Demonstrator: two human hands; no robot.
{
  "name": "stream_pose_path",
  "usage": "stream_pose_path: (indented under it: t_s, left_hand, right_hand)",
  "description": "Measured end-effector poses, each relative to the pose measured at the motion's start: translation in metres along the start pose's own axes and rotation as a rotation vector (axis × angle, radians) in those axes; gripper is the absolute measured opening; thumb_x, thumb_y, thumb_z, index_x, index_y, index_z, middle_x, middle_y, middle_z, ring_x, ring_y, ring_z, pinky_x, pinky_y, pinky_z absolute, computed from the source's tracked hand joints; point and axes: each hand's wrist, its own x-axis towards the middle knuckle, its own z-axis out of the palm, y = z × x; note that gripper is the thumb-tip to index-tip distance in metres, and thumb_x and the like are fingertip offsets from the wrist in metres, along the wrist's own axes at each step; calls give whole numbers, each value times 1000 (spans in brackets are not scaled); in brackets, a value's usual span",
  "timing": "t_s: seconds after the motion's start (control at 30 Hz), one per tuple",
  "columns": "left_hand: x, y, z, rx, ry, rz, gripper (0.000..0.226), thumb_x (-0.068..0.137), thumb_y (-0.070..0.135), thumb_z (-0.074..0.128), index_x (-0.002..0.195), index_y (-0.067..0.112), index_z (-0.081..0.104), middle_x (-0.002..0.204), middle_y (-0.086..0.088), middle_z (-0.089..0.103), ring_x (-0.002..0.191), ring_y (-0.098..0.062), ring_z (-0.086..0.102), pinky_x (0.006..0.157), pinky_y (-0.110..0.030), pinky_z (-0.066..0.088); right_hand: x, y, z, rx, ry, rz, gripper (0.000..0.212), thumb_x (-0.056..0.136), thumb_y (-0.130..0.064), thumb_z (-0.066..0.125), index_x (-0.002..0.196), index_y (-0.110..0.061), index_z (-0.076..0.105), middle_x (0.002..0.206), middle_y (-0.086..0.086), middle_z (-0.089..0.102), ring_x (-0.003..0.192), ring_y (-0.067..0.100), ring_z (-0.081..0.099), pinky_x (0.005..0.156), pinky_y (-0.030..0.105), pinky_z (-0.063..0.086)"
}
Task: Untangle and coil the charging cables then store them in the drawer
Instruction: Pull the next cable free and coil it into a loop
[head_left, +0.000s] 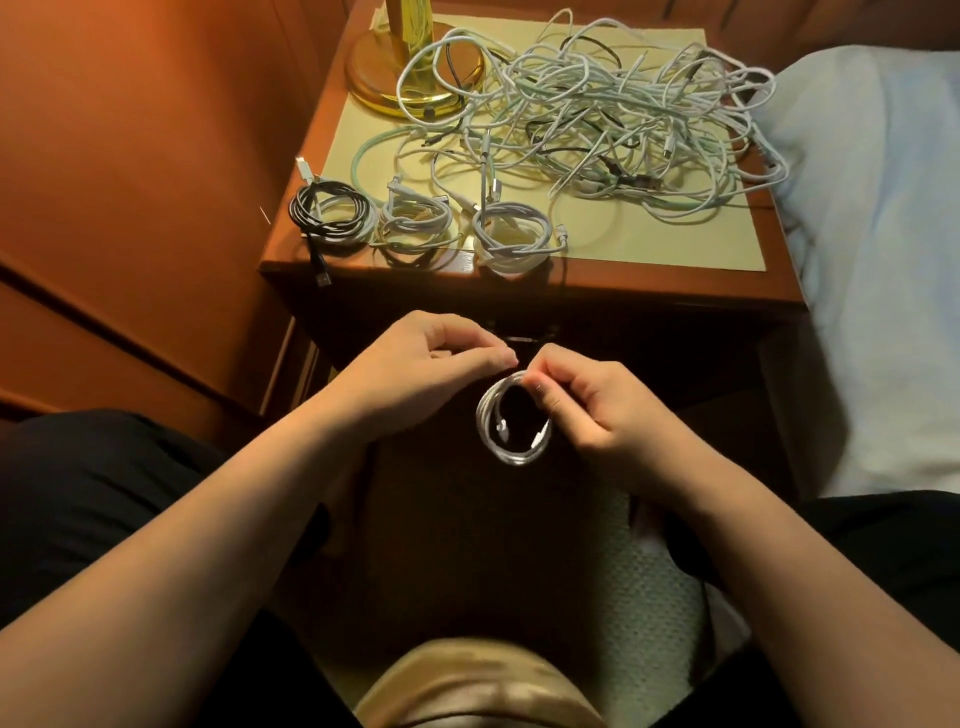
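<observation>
Bedside corner, warm dim light, wood-panel wall one side, pale bedding (878, 249) the other, w/ a wooden nightstand (675, 280) as the landmark for everything.

Nearest, in front of the nightstand's dark face: both hands work one white cable coil (511, 423), held in the air below the top edge. Right hand (597, 410) has fingers curled, pinching the coil's upper rim w/ thumb & fingertips. Left hand (431, 364) is just beside it, fingers bent, thumb & forefinger tips meeting at the same spot on the rim; looks like it's nipping a cable end, but too small to be sure. A connector shows inside the loop.

On the nightstand's front edge: three finished coils in a row – a black-and-white one (332, 213) toward the wall w/ a plug hanging over the edge, then two white coils (415, 223) (514, 234).

Further back on the top: big tangle of cables (597, 114), mostly white, some black, one pale green, spilling toward the bedding. Behind it, a brass lamp base (395, 67) at the far wall-side corner.

Step in hand, my read: finishing coil no. 4, prob. tucking the loose end so it holds. Next calls for setting it in the front row, then teasing one strand out of the tangle. Drawer front is in shadow; looks closed, can't confirm. Most of the job's left.
</observation>
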Motion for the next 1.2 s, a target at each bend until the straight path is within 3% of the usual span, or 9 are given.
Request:
stream_pose_path:
  t_s: [0.17, 0.27, 0.4, 0.53, 0.63, 0.83, 1.0, 1.1, 1.2]
  left_hand:
    - [1, -7, 16, -182, -135, -79, 44, 92, 43, 71, 109, 2, 66, 92, -15, 74, 86, -27, 69, 87, -45, 49]
    - [5, -10, 25, -440, -189, -218, 42, 96, 42, 66, 106, 1, 68, 86, -11, 64, 79, -23, 59, 82, -44, 46]
    - [3, -2, 36, -804, -205, -364, 41, 105, 36, 47, 77, 11, 64, 66, 0, 48, 65, -14, 41, 63, -25, 49]
    - [3, -3, 44, -971, -196, -480, 53, 106, 40, 40, 59, 17, 46, 54, 4, 28, 57, -12, 23, 56, -21, 30]
    - [7, -2, 39, -1073, -90, -502, 54, 108, 39, 38, 57, 19, 40, 51, 6, 24, 50, -9, 20, 60, -24, 16]
    - [13, 6, 18, -1472, 269, -533, 52, 110, 37, 38, 62, 17, 41, 48, 8, 28, 38, -8, 30, 42, -17, 39]
    - [9, 5, 1, -1470, 265, -514, 54, 110, 37, 35, 60, 19, 43, 50, 11, 25, 42, -5, 25, 48, -16, 31]
    - [8, 7, -6, -1063, 70, -479, 45, 108, 34, 40, 65, 19, 39, 50, 10, 25, 42, -4, 21, 52, -17, 11]
    - [5, 9, 3, -692, 38, -419, 39, 106, 27, 48, 70, 14, 44, 49, 8, 28, 39, -4, 23, 44, -17, 15]
  right_hand:
    - [0, 3, 6, 15, 3, 2, 18, 103, -33, 48, 93, -22, 58, 70, -9, 59, 60, 7, 51, 56, 33, 42]
    - [2, 7, 5, -8, 47, 7, 20, 104, -34, 47, 95, -20, 59, 76, -6, 65, 65, 12, 59, 61, 44, 49]
    - [4, 9, 7, -16, 84, 1, 19, 106, -34, 48, 95, -23, 59, 76, -4, 65, 68, 13, 62, 65, 47, 51]
    - [5, 9, 10, 16, 87, 42, 23, 106, -36, 49, 94, -22, 64, 78, 1, 67, 72, 20, 63, 68, 46, 52]
    - [8, 13, 9, -1, 128, 125, 32, 107, -41, 48, 88, -20, 63, 76, 6, 66, 72, 24, 61, 69, 49, 50]
    - [9, 0, 17, -67, 78, 156, 30, 108, -36, 51, 82, -24, 57, 60, -4, 55, 55, 9, 52, 58, 39, 44]
    - [7, -10, 19, -107, 55, 167, 34, 109, -37, 49, 78, -24, 54, 59, -6, 53, 54, 9, 51, 56, 35, 40]
    - [7, -2, -4, -170, 173, 216, 36, 108, -38, 50, 75, -24, 53, 60, -14, 57, 55, 8, 53, 52, 28, 36]
    - [2, 6, -23, -157, 235, 264, 38, 109, -40, 49, 76, -23, 57, 58, -14, 55, 53, 7, 51, 52, 25, 35]
